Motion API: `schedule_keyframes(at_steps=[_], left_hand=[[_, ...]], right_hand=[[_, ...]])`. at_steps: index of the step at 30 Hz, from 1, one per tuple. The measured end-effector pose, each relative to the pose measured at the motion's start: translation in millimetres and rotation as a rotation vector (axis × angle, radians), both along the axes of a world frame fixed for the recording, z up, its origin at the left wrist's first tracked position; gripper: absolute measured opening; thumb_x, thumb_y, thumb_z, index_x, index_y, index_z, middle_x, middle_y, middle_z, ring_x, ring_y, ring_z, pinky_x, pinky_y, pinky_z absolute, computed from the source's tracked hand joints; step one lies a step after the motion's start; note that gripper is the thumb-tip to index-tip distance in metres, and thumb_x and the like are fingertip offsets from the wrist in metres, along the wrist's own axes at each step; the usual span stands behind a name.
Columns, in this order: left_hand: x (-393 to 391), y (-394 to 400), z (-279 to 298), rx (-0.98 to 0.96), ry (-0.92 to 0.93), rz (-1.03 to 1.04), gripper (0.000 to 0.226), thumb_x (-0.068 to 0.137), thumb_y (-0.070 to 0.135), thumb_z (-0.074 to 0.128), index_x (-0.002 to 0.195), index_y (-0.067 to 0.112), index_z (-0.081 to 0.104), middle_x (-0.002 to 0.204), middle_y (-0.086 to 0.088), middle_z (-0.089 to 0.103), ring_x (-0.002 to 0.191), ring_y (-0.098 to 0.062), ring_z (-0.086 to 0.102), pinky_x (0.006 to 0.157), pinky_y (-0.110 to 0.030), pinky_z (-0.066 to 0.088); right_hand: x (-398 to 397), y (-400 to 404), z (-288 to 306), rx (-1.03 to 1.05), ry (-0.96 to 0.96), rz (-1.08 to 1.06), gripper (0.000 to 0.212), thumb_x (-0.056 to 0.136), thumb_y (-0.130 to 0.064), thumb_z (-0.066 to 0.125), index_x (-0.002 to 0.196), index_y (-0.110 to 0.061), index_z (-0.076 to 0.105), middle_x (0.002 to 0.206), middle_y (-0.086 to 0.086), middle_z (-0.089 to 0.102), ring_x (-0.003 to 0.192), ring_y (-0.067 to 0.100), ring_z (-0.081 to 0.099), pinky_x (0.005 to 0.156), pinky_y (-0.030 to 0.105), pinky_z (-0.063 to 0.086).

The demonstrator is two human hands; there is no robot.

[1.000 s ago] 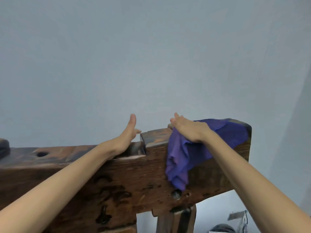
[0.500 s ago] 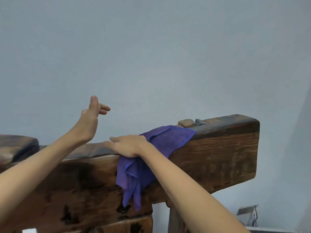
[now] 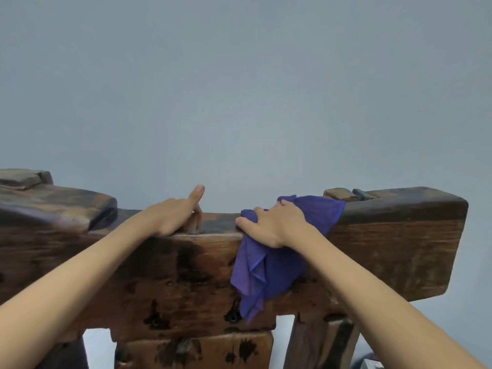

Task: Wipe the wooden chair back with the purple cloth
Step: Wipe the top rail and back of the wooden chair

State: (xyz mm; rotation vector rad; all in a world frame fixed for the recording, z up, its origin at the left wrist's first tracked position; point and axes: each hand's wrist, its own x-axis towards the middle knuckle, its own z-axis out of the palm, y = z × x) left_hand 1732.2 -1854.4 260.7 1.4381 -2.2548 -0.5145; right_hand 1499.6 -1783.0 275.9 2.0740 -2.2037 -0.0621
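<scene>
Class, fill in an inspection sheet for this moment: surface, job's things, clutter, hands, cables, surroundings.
Surface: wooden chair back, dark and stained, with holes in its front face.
Job's things: purple cloth draped over the top rail, hanging down the front.
Clutter: nothing seen.
Hands: right hand presses the cloth on the rail; left hand rests bare on the rail, thumb up.
Cables: nothing seen.
Surroundings: plain grey-blue wall behind.

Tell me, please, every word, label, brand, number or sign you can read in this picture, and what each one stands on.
None: no readable text appears anywhere.
The wooden chair back shows only grain and dark stains.
The purple cloth under the right hand is plain.
The left hand and the wall bear nothing.
A small grey object at the bottom edge is too cut off to read.
</scene>
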Motion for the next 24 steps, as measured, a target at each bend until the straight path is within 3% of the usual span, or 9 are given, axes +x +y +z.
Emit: schedule_keyframes(at_steps=[2,4,6,9,12,14,17,21,24], left_hand=[[-2,2,1,0.010,0.001,0.014,0.095,0.089,0.075,-0.008,0.090,0.027,0.073,0.091,-0.002,0.067,0.092,-0.019,0.061,0.087,-0.037,0.038],[-2,2,3,0.029,0.016,0.014,0.091,0.090,0.074,-0.007,0.092,0.026,0.071,0.087,0.000,0.062,0.091,-0.020,0.058,0.096,-0.042,0.039],[2,5,5,0.049,0.022,-0.013,0.089,0.091,0.073,-0.008,0.085,0.028,0.068,0.077,0.006,0.053,0.084,-0.019,0.054,0.104,-0.047,0.039],[4,5,6,0.043,0.011,-0.034,0.086,0.094,0.069,-0.008,0.078,0.030,0.067,0.078,0.009,0.054,0.088,-0.022,0.055,0.109,-0.048,0.037],[2,7,5,0.030,0.001,-0.022,0.086,0.095,0.069,-0.008,0.074,0.028,0.064,0.087,-0.006,0.061,0.102,-0.033,0.059,0.110,-0.049,0.037],[2,4,2,0.034,-0.016,-0.034,0.090,0.093,0.070,-0.009,0.076,0.025,0.066,0.085,-0.008,0.063,0.096,-0.032,0.059,0.108,-0.049,0.038],[3,-2,-3,0.013,-0.027,-0.021,0.100,0.088,0.075,-0.012,0.084,0.020,0.072,0.085,-0.006,0.061,0.094,-0.030,0.059,0.107,-0.049,0.039],[1,-2,-6,0.012,-0.020,0.012,0.100,0.089,0.074,-0.011,0.099,0.021,0.073,0.113,-0.012,0.067,0.109,-0.031,0.059,0.108,-0.051,0.037],[-2,1,-5,0.021,-0.016,0.039,0.100,0.090,0.074,-0.010,0.110,0.019,0.071,0.124,-0.015,0.065,0.115,-0.033,0.057,0.109,-0.051,0.037]], right_hand=[[4,-12,6,0.084,-0.104,0.028,0.067,0.096,-0.063,0.018,0.138,-0.025,0.054,0.147,0.009,0.056,0.132,0.037,0.049,0.102,0.048,0.036],[8,-20,6,0.111,-0.201,0.046,0.055,0.102,-0.047,0.019,0.132,-0.023,0.058,0.147,0.009,0.056,0.128,0.036,0.052,0.106,0.049,0.037],[11,-21,4,0.046,-0.295,-0.007,0.056,0.102,-0.044,0.022,0.129,-0.015,0.062,0.141,0.014,0.059,0.123,0.038,0.055,0.099,0.044,0.041],[17,-9,-7,-0.125,-0.357,-0.074,0.059,0.102,-0.045,0.025,0.116,-0.006,0.067,0.131,0.021,0.063,0.119,0.040,0.055,0.089,0.042,0.040],[17,11,-18,-0.251,-0.277,-0.080,0.064,0.101,-0.047,0.025,0.124,-0.002,0.064,0.135,0.023,0.060,0.124,0.041,0.053,0.096,0.043,0.041],[14,17,-24,-0.269,-0.198,-0.091,0.065,0.099,-0.050,0.024,0.126,-0.007,0.064,0.132,0.019,0.061,0.121,0.041,0.055,0.087,0.043,0.039],[15,10,-19,-0.236,-0.143,-0.109,0.061,0.098,-0.049,0.027,0.116,-0.007,0.069,0.125,0.019,0.065,0.115,0.042,0.058,0.078,0.040,0.037],[7,-26,6,-0.038,-0.296,-0.106,0.054,0.100,-0.047,0.038,0.121,-0.007,0.068,0.135,0.022,0.062,0.119,0.039,0.056,0.090,0.039,0.040],[12,-41,6,0.093,-0.350,-0.095,0.049,0.099,-0.040,0.032,0.116,-0.011,0.068,0.131,0.017,0.064,0.109,0.034,0.056,0.091,0.039,0.039]])
